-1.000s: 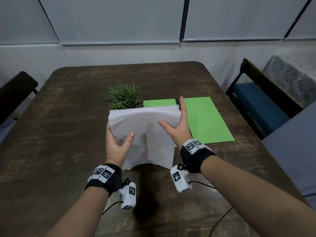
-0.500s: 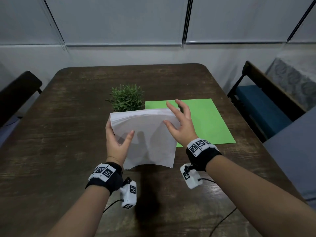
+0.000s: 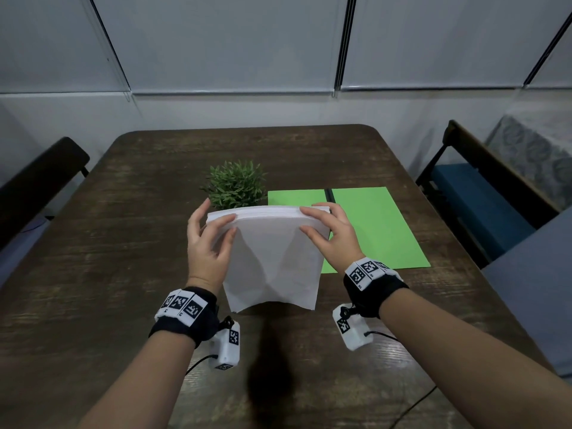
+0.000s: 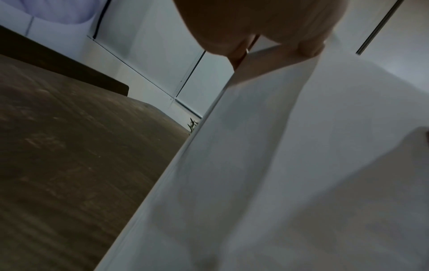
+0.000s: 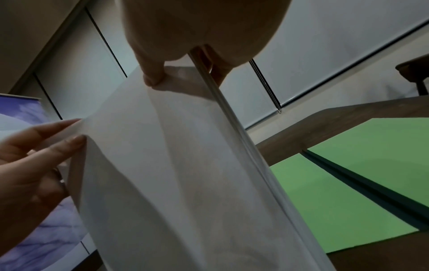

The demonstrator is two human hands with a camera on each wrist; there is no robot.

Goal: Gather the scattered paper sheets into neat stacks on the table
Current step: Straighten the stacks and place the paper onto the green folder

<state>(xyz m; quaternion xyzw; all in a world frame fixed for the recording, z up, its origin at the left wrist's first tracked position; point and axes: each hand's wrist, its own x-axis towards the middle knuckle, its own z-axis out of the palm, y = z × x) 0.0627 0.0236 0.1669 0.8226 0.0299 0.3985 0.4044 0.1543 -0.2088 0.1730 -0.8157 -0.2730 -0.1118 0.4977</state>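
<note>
A thick stack of white paper sheets (image 3: pixel 272 258) stands on its lower edge over the dark wooden table (image 3: pixel 108 243), leaning toward me. My left hand (image 3: pixel 210 239) pinches its upper left corner, thumb on the near face, fingers behind. My right hand (image 3: pixel 325 230) grips the upper right corner the same way. The right wrist view shows the white paper stack (image 5: pixel 185 183) with my right thumb pressed on it and the left hand (image 5: pixel 34 155) at its far side. The left wrist view shows the sheets (image 4: pixel 278 183) edge-on.
Green sheets (image 3: pixel 377 230) lie flat on the table to the right of the stack, with a dark strip across them. A small green potted plant (image 3: pixel 236 184) stands just behind the stack. Chairs flank the table at left (image 3: pixel 37 187) and right (image 3: pixel 483 193).
My right hand, flat against the stack's right edge a second ago, has shifted to grip the top right corner. The left hand moved up to the top left corner. The stack stands a little straighter.
</note>
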